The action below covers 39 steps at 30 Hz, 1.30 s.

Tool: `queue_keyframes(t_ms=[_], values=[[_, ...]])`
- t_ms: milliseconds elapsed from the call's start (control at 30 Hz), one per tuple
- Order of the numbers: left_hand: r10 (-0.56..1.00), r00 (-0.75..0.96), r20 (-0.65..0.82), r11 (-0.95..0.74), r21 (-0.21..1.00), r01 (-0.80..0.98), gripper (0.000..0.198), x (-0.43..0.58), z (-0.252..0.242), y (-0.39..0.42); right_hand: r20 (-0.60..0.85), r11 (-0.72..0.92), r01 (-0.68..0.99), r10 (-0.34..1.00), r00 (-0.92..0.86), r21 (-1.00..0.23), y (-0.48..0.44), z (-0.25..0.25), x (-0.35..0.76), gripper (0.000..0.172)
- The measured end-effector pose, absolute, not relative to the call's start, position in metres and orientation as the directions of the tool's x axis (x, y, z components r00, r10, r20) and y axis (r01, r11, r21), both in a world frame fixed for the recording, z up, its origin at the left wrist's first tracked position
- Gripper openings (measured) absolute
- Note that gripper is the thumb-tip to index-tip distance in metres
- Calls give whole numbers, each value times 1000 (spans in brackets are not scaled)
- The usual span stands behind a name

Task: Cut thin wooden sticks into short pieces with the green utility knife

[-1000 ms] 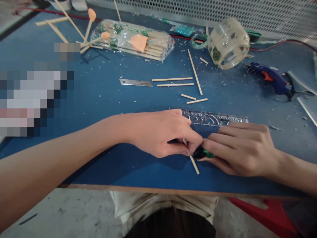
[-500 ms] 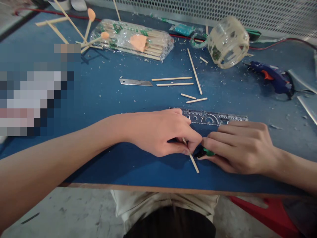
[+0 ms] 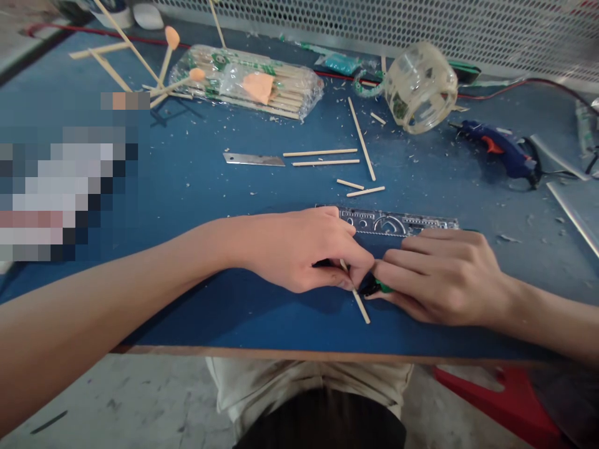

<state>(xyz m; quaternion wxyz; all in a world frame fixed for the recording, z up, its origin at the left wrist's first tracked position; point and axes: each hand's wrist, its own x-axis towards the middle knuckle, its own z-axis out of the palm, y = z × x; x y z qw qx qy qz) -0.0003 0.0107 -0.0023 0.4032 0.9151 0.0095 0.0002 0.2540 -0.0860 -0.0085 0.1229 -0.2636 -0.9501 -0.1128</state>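
My left hand (image 3: 318,252) is closed, with thumb and index finger pinching a thin wooden stick (image 3: 361,307) that slants over the blue tabletop. The stick's near end sticks out free below the fingertips. My right hand (image 3: 442,274) wraps round a green-handled cutter (image 3: 384,286), mostly hidden by the fingers. Its black tip meets the stick right beside my left fingertips. Just beyond both hands lies a clear plastic ruler (image 3: 388,223), its ends partly covered by them.
Cut sticks (image 3: 321,152) and a loose blade (image 3: 254,159) lie further back. Behind are a bagged stick bundle (image 3: 253,81), a tipped clear jar (image 3: 421,87) and a blue glue gun (image 3: 500,149). A stick structure (image 3: 140,62) stands back left; the table edge (image 3: 281,354) is near me.
The whole view has shifted slightly, moving most things a little left. Both hands keep their grips, and the cutter's tip stays at the stick.
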Motion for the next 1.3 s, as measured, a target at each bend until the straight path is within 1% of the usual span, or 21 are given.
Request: queue_keyframes(t_ms=[233,700,1067,1200,1300], values=[[20,999,-38,-681,731,41,20,-1,0,10,351,839,534,470,-810,110,-84,-12,256,37],[38,999,-36,-687,725,52,19,-1,0,10,348,834,536,467,-813,132,-84,-10,255,38],[31,999,-34,-720,692,46,18,-1,2,8,317,838,526,465,-827,144,-86,-11,256,33],[36,999,-15,-718,695,37,18,0,1,7,345,823,542,466,-814,167,-90,-11,251,28],[39,999,-1,-714,700,29,17,-1,0,8,357,819,549,469,-808,168,-91,-11,251,29]])
